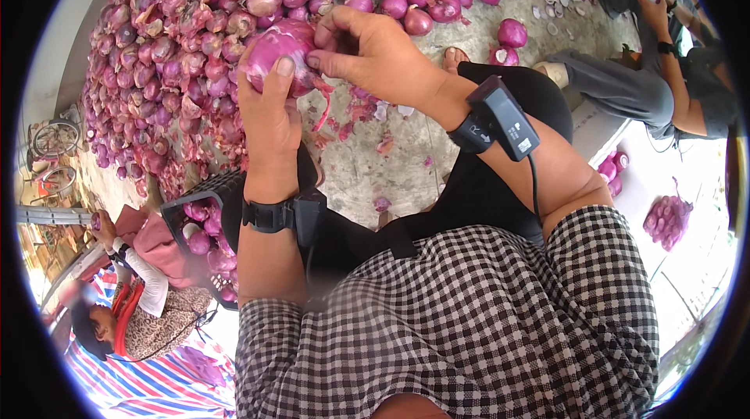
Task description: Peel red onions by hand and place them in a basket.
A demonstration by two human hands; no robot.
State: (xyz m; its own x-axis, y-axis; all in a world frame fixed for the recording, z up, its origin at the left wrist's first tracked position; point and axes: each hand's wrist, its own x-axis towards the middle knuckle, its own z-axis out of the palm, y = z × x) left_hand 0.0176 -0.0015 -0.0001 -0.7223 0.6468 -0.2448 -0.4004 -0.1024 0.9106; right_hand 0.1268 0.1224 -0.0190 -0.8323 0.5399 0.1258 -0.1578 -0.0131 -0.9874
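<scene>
My left hand (269,118) holds up a large red onion (277,44), its thumb laid across the near side and the fingers behind it. At the onion's right end, the thumb and forefinger of my right hand (387,52) are closed in a pinch on its outer skin. What lies right between those fingertips is partly hidden. Below the pinch dangles a thin reddish strip of skin (323,110). Both wrists wear black straps with small boxes, and a cable runs from the right one.
A big heap of red onions (164,52) covers the floor ahead and left. Peel scraps (383,142) litter the concrete. A black crate (223,192) of onions stands by my left leg. Co-workers sit at left (148,286) and right (680,67); a net bag (669,220) of onions lies right.
</scene>
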